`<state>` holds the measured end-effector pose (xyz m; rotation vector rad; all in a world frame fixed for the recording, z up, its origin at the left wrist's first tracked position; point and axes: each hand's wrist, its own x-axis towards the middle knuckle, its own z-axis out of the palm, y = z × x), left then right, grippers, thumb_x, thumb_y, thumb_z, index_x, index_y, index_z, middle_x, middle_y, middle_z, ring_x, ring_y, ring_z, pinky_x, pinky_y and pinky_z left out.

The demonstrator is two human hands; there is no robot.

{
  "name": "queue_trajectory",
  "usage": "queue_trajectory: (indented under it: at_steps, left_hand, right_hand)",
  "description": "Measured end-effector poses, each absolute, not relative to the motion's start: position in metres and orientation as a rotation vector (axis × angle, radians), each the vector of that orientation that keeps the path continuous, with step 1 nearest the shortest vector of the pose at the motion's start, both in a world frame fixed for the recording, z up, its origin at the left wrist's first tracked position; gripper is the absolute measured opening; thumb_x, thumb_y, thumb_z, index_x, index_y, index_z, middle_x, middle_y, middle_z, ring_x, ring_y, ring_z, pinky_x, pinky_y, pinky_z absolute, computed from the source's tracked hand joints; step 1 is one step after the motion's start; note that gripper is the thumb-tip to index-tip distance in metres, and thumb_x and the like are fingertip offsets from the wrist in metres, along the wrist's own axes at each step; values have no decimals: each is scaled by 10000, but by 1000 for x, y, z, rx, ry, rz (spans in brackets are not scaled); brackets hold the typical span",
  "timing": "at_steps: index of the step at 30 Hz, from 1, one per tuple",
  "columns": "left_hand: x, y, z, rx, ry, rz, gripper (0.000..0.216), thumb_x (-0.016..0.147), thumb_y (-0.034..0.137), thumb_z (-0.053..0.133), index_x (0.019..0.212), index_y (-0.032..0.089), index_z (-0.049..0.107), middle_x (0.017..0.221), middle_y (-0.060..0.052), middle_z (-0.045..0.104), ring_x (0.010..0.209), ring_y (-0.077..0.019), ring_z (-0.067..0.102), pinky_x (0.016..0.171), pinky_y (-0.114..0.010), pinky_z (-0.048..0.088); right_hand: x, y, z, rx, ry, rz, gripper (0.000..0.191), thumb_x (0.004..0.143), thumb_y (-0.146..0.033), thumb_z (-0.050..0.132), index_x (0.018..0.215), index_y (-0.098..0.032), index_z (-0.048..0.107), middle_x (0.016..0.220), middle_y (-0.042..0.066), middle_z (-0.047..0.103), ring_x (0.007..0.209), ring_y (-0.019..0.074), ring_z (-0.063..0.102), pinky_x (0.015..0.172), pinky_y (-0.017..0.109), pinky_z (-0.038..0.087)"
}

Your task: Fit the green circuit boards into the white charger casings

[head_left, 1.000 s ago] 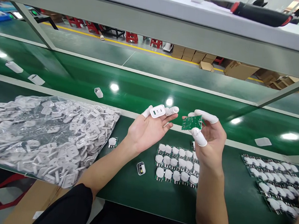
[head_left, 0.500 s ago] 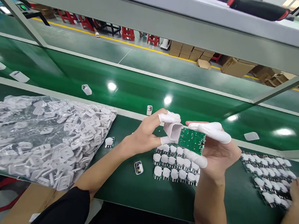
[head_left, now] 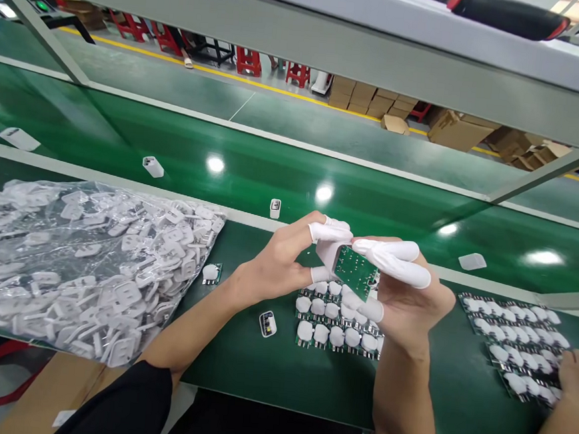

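A: Left side?
B: Clear plastic bag of white plug plates (head_left: 80,261) lies on the green bench mat (head_left: 238,360).
A: Hands?
B: Left hand (head_left: 280,263) pinches a white plastic charger shell (head_left: 327,250) between capped thumb and forefinger. Right hand (head_left: 408,300) grips a small green circuit board (head_left: 358,270), its left edge touching the shell, both held above a panel of white-capped boards (head_left: 333,327).
A: Far right?
B: Another person's hand (head_left: 577,377) rests on a second board panel (head_left: 511,328).

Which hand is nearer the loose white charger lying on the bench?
Left. The left hand is just beyond the loose charger; the right hand is farther to its right, past the board panel.
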<state>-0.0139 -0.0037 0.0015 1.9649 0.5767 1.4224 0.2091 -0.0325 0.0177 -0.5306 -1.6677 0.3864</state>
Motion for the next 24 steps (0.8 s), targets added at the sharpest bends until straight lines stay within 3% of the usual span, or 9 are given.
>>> queue_trajectory:
  at_steps: [5,13,19,24]
  left_hand:
    - [-14,-4,-1,2039,547,1447,549,959,178,853,1477,326,750,1208,-96,805,1073,-272,752,918,-439,617]
    - [-13,-4,-2,2000,541,1443,526,919,166,872,1417,308,780,1181,-92,813,1001,-262,749,868,-413,619]
    - [-13,-4,0,1990,565,1431,534,901,140,867,1401,311,797,1130,-84,797,964,-256,726,862,-422,618]
    - [-13,-7,3,2002,539,1445,552,904,106,835,1408,327,788,1135,-76,788,1015,-259,732,885,-416,610]
  right_hand:
    - [208,-32,21,-500,-1702,374,688,833,-328,1030,1472,-420,791,1188,67,888,1074,338,859,796,542,767]
    - [212,-34,15,-579,-1709,386,719,789,-301,1037,1447,-470,803,1196,43,851,1048,348,842,813,573,760]
    - [212,-36,15,-594,-1728,392,685,854,-344,1002,1478,-512,773,1174,39,849,1044,357,823,812,597,745]
    - [210,-35,20,-589,-1753,372,698,844,-289,1019,1474,-471,780,1213,54,826,1087,334,793,817,555,728]
